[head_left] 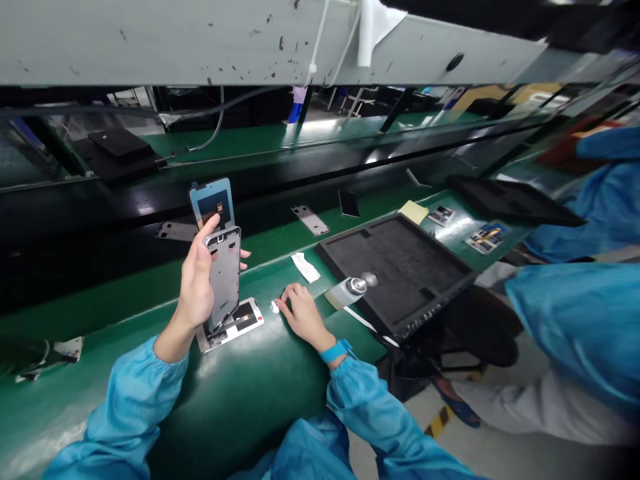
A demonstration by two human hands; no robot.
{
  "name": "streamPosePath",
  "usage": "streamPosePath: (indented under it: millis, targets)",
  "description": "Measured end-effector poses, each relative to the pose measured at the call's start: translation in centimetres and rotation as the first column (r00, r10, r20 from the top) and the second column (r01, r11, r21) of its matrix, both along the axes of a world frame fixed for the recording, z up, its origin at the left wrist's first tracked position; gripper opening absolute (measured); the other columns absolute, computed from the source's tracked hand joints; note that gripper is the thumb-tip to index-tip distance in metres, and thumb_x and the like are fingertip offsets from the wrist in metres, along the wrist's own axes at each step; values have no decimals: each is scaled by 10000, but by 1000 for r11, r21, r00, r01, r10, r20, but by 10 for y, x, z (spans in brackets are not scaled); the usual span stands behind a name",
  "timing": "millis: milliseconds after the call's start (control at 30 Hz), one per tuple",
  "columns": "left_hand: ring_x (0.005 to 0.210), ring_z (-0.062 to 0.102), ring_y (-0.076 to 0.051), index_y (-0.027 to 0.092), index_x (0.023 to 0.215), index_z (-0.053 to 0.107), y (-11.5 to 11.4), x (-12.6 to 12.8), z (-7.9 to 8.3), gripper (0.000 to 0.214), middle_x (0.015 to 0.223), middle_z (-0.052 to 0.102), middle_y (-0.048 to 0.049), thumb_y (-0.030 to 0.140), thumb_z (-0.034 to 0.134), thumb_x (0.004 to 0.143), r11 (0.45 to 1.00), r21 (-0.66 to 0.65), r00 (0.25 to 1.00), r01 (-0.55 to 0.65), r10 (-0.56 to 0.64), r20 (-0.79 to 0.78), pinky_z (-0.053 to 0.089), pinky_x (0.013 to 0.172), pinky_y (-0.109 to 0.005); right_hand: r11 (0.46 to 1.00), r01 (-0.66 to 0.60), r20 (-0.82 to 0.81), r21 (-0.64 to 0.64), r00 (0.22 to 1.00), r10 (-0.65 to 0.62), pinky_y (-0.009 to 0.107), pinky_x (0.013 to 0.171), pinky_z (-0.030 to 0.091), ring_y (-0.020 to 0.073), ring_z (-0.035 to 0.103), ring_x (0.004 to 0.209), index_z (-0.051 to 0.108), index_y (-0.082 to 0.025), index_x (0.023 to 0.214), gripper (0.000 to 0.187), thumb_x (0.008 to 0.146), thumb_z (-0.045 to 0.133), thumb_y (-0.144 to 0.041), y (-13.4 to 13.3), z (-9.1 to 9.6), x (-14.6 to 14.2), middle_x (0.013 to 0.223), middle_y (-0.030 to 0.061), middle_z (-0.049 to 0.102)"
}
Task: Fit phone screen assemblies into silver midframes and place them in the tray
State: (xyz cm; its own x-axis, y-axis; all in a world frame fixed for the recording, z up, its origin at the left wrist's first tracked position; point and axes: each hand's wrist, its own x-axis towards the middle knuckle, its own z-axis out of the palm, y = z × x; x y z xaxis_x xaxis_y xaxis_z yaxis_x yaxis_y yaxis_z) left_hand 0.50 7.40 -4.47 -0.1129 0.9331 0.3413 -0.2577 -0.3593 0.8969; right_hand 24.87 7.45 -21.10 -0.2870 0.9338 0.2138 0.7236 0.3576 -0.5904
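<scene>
My left hand (pixel 197 287) is closed around a grey phone frame (pixel 226 267), held upright above the bench. Behind its raised index finger is a blue-edged phone screen panel (pixel 213 197); whether the same hand also grips it I cannot tell. Under the frame, a white-bordered phone screen panel (pixel 251 316) lies on the green bench, partly hidden. My right hand (pixel 303 315) rests low over the bench, fingers curled together at a small white scrap (pixel 275 307). To the right of that hand stands a bottle with a metal pump top (pixel 356 285).
A black foam tray (pixel 395 267) lies right of the bottle, a crumpled white wipe (pixel 305 267) beside it. Beyond the bench edge are another phone frame (pixel 311 220) and a dark phone panel (pixel 349 203). A co-worker in a blue sleeve (pixel 580 333) sits at right.
</scene>
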Motion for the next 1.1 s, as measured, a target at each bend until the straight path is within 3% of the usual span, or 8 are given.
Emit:
streamPosePath:
  millis: [200,367,467,567,700,800,967,1100]
  targets:
    - [762,794,-258,98,1666,386,-14,-1,16,1011,952,831,-155,831,519,982,954,-151,958,259,-234,164,643,755,-378,999,37,-54,-21,998,-38,413,834,528,282,615,896,626,-222,871,309,1009,662,-496,18,15,6,963,110,662]
    - [798,798,-267,116,1729,229,-14,1,35,1058,981,828,-167,803,546,990,833,-158,824,529,-460,331,619,792,-376,999,-32,-304,25,952,38,343,684,538,220,661,728,735,-208,929,507,1033,569,-676,54,99,16,853,59,734]
    - [813,795,-269,141,1736,223,-13,1,38,1034,1002,825,-165,800,526,1000,808,-108,777,579,-507,374,604,800,-370,991,-120,-533,59,836,133,336,728,581,235,728,834,798,-212,1033,529,1011,615,-709,52,156,5,934,73,783]
    - [821,792,-277,164,1742,218,-15,-1,37,1015,1008,822,-160,793,523,1006,791,-77,747,607,-534,396,598,799,-375,958,-278,-614,63,746,257,350,755,615,233,740,858,791,-224,1131,585,1008,587,-758,39,185,-19,1009,80,790]
    - [833,794,-292,198,1721,275,-21,-3,34,978,1021,815,-153,798,538,995,764,-20,694,645,-575,434,599,766,-376,849,-529,-674,-6,629,387,354,728,613,208,678,713,689,-218,850,631,1014,518,-802,28,183,-51,741,45,707]
    - [825,796,-305,212,1687,342,-23,-3,33,934,1021,812,-150,795,550,987,756,32,661,654,-591,463,614,759,-402,793,-603,-761,-86,554,339,324,643,573,168,574,563,537,-231,691,647,1025,520,-785,26,171,-65,551,-10,543]
    - [842,793,-303,217,1660,407,-20,-5,34,873,1057,815,-162,797,485,1013,825,12,737,564,-511,443,603,792,-419,838,-537,-887,-97,429,173,330,579,568,153,536,547,662,-226,904,532,926,712,-755,29,162,-70,666,-24,517]
    - [791,782,-309,247,1649,456,-13,-7,30,881,1038,815,-148,831,464,989,857,-7,780,515,-465,418,606,755,-448,858,-502,-917,-110,383,107,393,678,640,178,611,631,724,-228,1147,591,908,721,-768,30,159,-68,789,13,593]
